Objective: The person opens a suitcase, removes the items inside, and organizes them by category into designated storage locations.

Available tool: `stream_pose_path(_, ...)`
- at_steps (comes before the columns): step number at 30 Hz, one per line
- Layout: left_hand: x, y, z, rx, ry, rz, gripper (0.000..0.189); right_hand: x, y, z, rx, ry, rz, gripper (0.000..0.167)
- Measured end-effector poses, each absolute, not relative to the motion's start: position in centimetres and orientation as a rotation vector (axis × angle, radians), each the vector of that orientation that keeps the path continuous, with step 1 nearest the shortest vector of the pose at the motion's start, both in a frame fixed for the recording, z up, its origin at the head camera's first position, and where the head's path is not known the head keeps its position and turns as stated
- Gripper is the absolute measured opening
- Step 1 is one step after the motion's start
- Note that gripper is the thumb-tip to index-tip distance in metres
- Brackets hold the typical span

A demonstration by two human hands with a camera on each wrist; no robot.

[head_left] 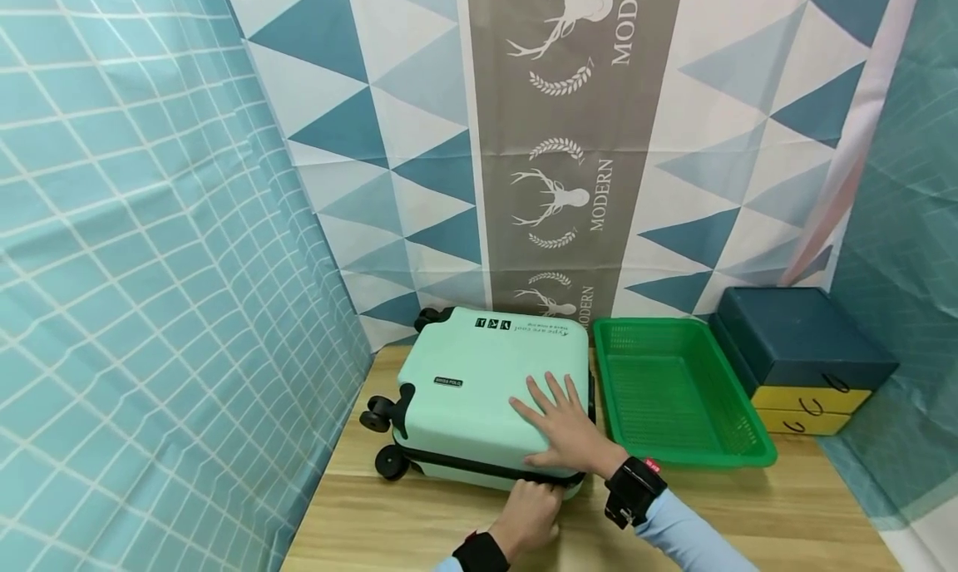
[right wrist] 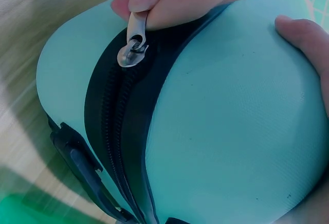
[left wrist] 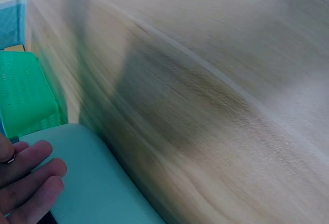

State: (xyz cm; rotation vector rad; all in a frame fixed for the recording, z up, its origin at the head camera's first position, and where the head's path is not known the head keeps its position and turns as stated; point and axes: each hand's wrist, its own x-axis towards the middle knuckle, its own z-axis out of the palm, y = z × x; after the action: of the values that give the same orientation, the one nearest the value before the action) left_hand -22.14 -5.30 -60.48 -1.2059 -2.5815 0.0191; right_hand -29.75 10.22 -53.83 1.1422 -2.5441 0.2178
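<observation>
A mint-green hard-shell suitcase [head_left: 479, 389] lies flat on the wooden table, its black wheels [head_left: 382, 414] pointing left. My left hand [head_left: 527, 514] is at its front right corner. In the right wrist view, that hand's thumb and finger pinch a silver zipper pull [right wrist: 136, 29] above the slider on the black zipper band [right wrist: 121, 111]. My right hand [head_left: 565, 431] rests on the lid with fingers spread. Its thumb [right wrist: 303, 36] lies on the shell in the right wrist view. Curled left fingers [left wrist: 38, 183] show beside the case in the left wrist view.
A green plastic basket [head_left: 677, 456] stands to the suitcase's right. Beyond it is a dark blue box [head_left: 808, 331] with yellow drawer fronts [head_left: 812, 401]. Patterned cloth walls [head_left: 419, 140] rise at the back and sides. The wooden table [head_left: 352, 514] extends along the front.
</observation>
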Motion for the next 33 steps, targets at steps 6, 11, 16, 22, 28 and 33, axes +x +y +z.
stream_pose_path(6, -22.2, -5.0, -60.5, -1.184, -2.527, 0.028, 0.014, -29.9, 10.7, -53.9, 1.167, -2.533, 0.275, 0.099)
stream_pose_path(11, -22.3, -4.9, -60.4, -1.161, -2.515, -0.024, 0.017, -30.1, 11.1, -53.9, 1.173, -2.524, 0.285, 0.099)
stream_pose_path(16, -22.4, -5.1, -60.2, -1.15, -2.51, -0.063, 0.019, -30.4, 11.5, -53.7, 1.177, -2.528, 0.303, 0.099)
stream_pose_path(22, -22.5, -5.4, -60.4, -1.147, -2.509, -0.049, 0.018, -30.6, 11.9, -53.7, 1.202, -2.549, 0.38, 0.098)
stream_pose_path(28, -22.7, -5.8, -60.5, -1.129, -2.509, -0.086, 0.018, -30.6, 12.0, -53.8, 1.205, -2.542, 0.371, 0.096)
stream_pose_path(33, -22.6, -6.6, -60.4, -1.111, -2.525, -0.133, 0.014, -30.7, 12.0, -53.9, 1.229, -2.53, 0.376, 0.095)
